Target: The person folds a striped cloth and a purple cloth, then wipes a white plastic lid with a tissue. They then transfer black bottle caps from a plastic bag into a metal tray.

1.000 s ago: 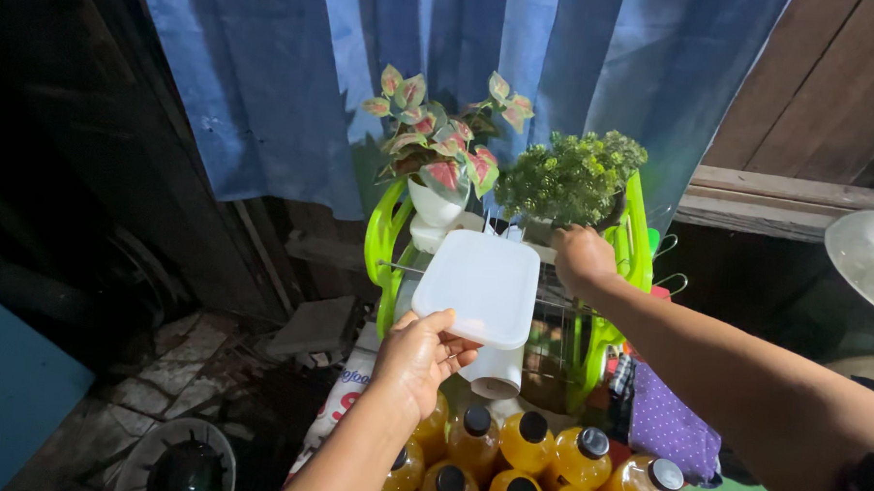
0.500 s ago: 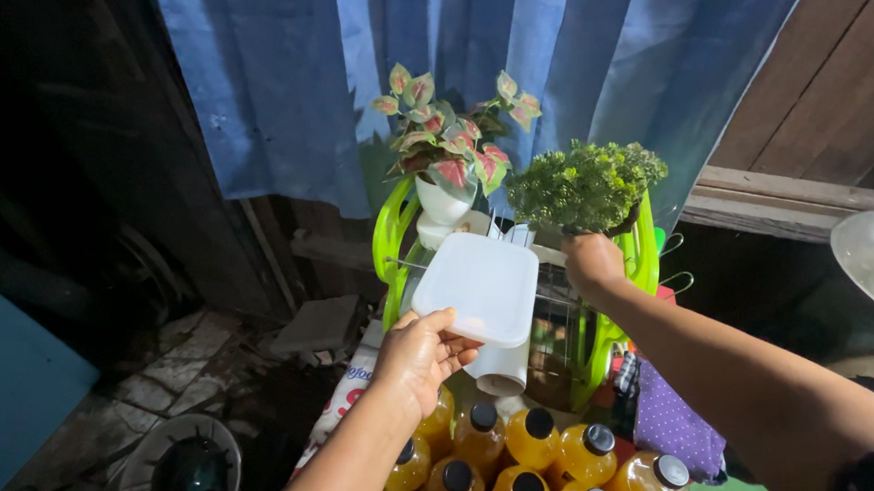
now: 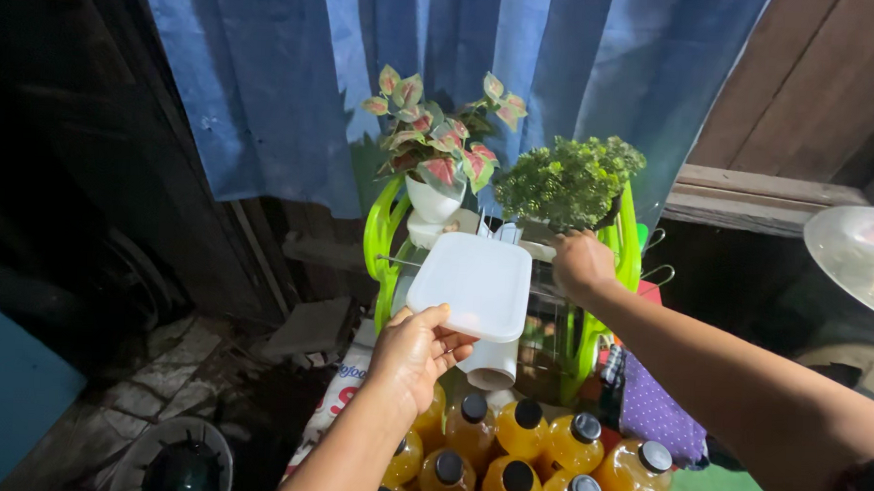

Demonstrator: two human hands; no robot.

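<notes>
Two bare arms in view, no sleeves on either forearm. Left hand (image 3: 416, 353): no rings, no watch, no bracelet visible; short nails, the thumbnail plain and unpainted. Left forearm slim, bare all the way to the bottom edge of the frame. Right hand (image 3: 582, 263): seen from the back, no jewellery visible, fingers mostly hidden. Right forearm bare and smooth, wrist without band or watch. At the lower right corner a dark patch shows by the upper arm, too dim to tell whether it is clothing. No gloves.

lid (image 3: 472, 284) before plants (image 3: 438, 149), bottles (image 3: 522, 452) seemingly below
</notes>
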